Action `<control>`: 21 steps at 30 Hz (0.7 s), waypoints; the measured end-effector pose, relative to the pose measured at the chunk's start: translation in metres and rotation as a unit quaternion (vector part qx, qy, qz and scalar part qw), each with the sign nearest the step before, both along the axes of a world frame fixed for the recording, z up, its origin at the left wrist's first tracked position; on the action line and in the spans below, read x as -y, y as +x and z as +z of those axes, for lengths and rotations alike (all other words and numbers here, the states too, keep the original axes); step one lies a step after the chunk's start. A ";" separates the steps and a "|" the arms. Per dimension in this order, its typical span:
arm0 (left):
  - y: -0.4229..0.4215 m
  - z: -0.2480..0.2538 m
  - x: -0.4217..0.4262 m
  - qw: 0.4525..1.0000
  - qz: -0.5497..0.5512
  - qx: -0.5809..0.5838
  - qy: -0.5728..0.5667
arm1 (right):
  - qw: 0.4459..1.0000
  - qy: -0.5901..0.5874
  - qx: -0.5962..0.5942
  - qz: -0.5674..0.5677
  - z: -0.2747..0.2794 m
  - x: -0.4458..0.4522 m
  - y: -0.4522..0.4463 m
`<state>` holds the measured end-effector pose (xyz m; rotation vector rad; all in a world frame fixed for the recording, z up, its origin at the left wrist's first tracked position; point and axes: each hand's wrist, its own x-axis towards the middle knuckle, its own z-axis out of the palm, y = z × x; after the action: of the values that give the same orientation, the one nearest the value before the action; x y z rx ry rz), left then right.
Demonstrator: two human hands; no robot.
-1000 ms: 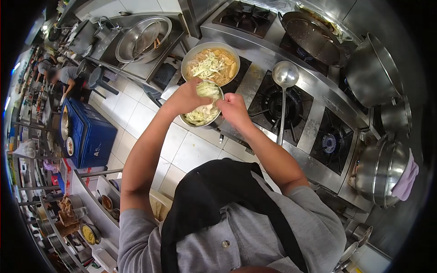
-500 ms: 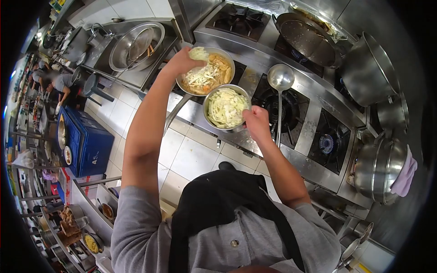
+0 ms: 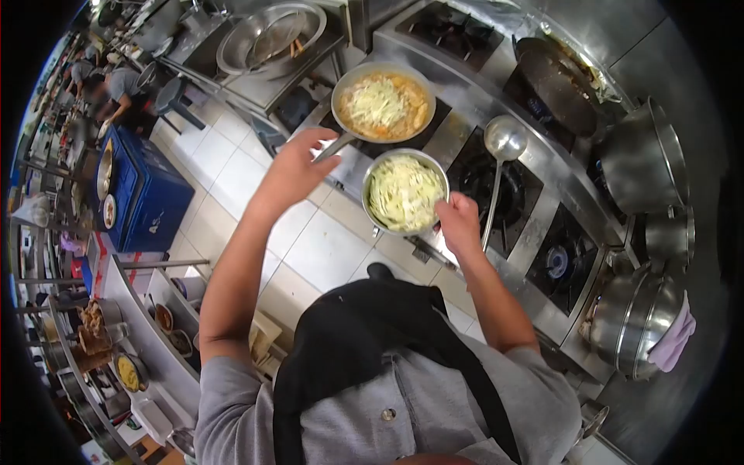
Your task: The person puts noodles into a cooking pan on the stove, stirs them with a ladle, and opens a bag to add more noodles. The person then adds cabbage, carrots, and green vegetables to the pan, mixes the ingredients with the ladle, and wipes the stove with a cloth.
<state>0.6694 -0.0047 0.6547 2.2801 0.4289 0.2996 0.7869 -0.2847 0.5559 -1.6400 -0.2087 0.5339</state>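
My right hand (image 3: 460,222) grips the rim of a metal bowl (image 3: 370,203) filled with shredded cabbage (image 3: 403,194). Beyond it, a frying pan (image 3: 339,93) on the stove contains an orange-brown stew, and a heap of pale shredded cabbage (image 3: 377,102) lies on top. Around the pan's handle (image 3: 335,147), my left hand (image 3: 298,169) has its fingers apart, with nothing visible in it. Whether those fingers touch the handle is unclear. A large ladle (image 3: 505,139) rests across the burner right of the bowl.
A dark wok (image 3: 554,85) and a tall metal pot (image 3: 639,159) stand along the back of the stove. One front burner (image 3: 556,262) shows a blue flame. A steel basin (image 3: 232,48) is at the upper left, a blue cooler (image 3: 159,198) farther left. Other people (image 3: 120,89) stand in the distance.
My left hand has released its cabbage into the pan and moved back toward the pan's handle. The bowl stays in my right hand. The whole view has shifted slightly.
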 end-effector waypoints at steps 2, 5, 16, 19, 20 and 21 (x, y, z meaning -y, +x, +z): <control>-0.015 -0.001 0.029 0.998 -0.067 0.005 -0.004 | 0.999 0.018 -0.044 0.008 0.001 -0.017 -0.011; -0.022 -0.006 0.050 0.989 -0.130 0.010 0.071 | 0.996 0.050 -0.067 0.026 0.009 -0.040 -0.028; 0.012 0.002 0.047 0.972 -0.134 -0.138 0.136 | 0.992 0.095 -0.077 0.009 -0.009 -0.056 -0.021; 0.029 -0.004 0.055 0.968 -0.033 -0.210 0.133 | 0.994 0.084 -0.064 -0.005 0.006 -0.059 -0.019; 0.039 -0.015 0.060 0.961 -0.009 -0.227 0.159 | 0.996 0.079 -0.050 -0.014 0.009 -0.062 -0.018; 0.048 -0.025 0.062 0.952 0.016 -0.243 0.186 | 0.995 0.082 -0.049 -0.012 0.006 -0.068 -0.017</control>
<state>0.7177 -0.0662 0.6297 2.7183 0.7092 -0.1949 0.7703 -0.2172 0.5617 -1.4519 -0.1559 0.5620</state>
